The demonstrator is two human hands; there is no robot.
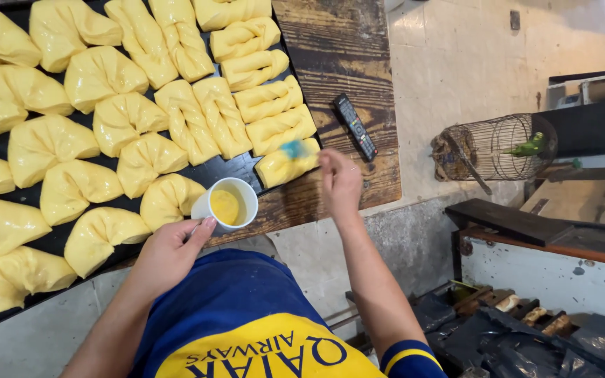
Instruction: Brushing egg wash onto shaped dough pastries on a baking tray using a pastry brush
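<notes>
Head view shows our left hand [169,252] gripping a white cup [227,205] of yellow glaze. Our right hand [339,180] pinches a blurred blue brush [293,148] over dough pieces [285,166]; the tray [225,168] is cut off.

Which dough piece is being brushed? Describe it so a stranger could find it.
Start at the black tray of glossy yellow dough pieces on the wooden table. Follow its right column down to the corner piece nearest the white cup in the left hand. It alone lies under the blurred blue brush held by the right hand.
</notes>
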